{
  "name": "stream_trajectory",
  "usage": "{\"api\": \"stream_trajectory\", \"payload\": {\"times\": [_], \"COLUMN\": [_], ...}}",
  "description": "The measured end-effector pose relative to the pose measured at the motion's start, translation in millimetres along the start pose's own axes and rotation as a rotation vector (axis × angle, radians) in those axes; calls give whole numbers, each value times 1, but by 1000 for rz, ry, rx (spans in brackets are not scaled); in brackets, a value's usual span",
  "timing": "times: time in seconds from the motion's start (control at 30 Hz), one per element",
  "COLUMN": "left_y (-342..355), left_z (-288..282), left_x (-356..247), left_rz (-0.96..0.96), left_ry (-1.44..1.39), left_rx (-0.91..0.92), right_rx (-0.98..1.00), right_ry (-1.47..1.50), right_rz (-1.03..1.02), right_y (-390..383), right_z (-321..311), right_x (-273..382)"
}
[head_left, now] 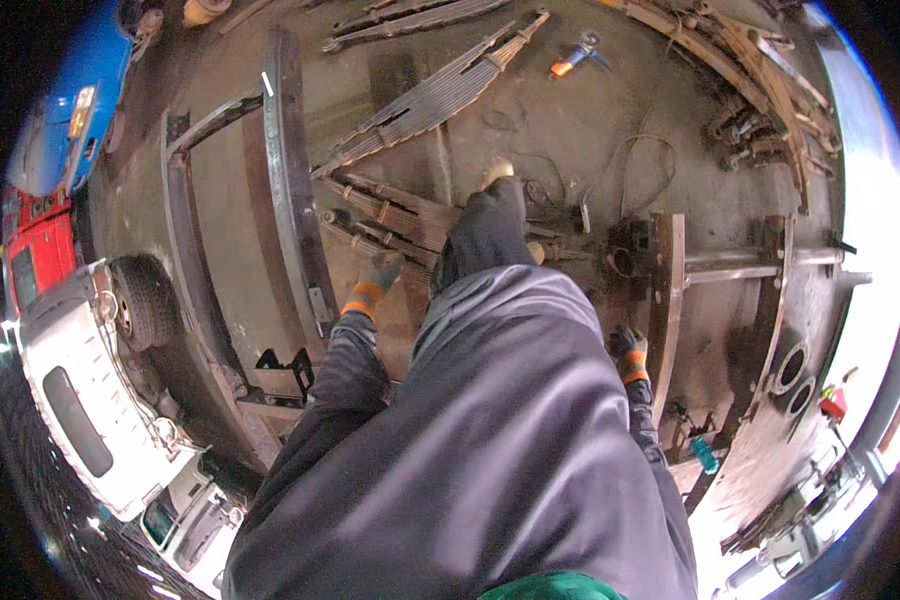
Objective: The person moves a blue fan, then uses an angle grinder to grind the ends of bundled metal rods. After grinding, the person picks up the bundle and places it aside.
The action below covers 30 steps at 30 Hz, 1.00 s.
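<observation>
At the far left, a blue truck cab (70, 95), a red cab (40, 250) and a white vehicle (90, 400) with a dark tyre (145, 300) are seen, well apart from both hands. Next, a long steel chassis rail (290, 190) is laid on the concrete floor (570, 130), running just to the left of the left hand's fingers.

The left hand (375, 280), in a dark glove with an orange cuff, is lowered onto a rusty leaf spring pack (400, 215); its fingers are curled downward against the leaves, though whether anything is pinched cannot be told. Beyond these fingers, a second leaf spring stack (440, 90) is spread diagonally. Between the hands, a trouser leg and a boot (495, 175) are stretched forward.

The right hand (627, 350), gloved alike, is held just beside an upright steel bracket (667, 290); its fingers are bent together, and their grip cannot be made out. Beyond them, an orange-handled tool (573, 58) lies on the floor. To their right, a cross tube (750, 262) and a small teal bottle (705, 455) are seen.
</observation>
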State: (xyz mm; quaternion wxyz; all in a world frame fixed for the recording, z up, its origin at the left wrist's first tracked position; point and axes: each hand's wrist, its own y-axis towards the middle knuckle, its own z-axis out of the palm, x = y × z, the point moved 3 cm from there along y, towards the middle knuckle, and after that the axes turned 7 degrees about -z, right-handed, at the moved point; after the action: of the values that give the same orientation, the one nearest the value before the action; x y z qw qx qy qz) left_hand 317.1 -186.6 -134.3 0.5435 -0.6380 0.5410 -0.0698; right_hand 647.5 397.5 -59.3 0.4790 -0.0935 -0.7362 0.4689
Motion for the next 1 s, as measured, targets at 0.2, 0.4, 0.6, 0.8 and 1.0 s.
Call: {"api": "stream_trajectory", "payload": {"times": [0.2, 0.4, 0.6, 0.8, 1.0], "left_y": [57, 169, 275, 303, 307], "left_z": [9, 2, -45, -87, -37], "left_x": [-56, -126, -246, -341, -348], "left_rz": [155, 155, -50, -119, -367], "left_ry": [257, 132, -251, -300, -64], "left_rx": [133, 60, -136, -217, -394], "right_rx": [51, 270, 93, 80, 385], "right_ry": [-139, -1326, -374, -481, -885], "right_rz": [-228, -1311, -432, -403, -506], "right_y": [101, 167, 226, 282, 414], "right_z": [51, 112, 177, 243, 305], "right_x": [75, 151, 269, 398, 496]}}
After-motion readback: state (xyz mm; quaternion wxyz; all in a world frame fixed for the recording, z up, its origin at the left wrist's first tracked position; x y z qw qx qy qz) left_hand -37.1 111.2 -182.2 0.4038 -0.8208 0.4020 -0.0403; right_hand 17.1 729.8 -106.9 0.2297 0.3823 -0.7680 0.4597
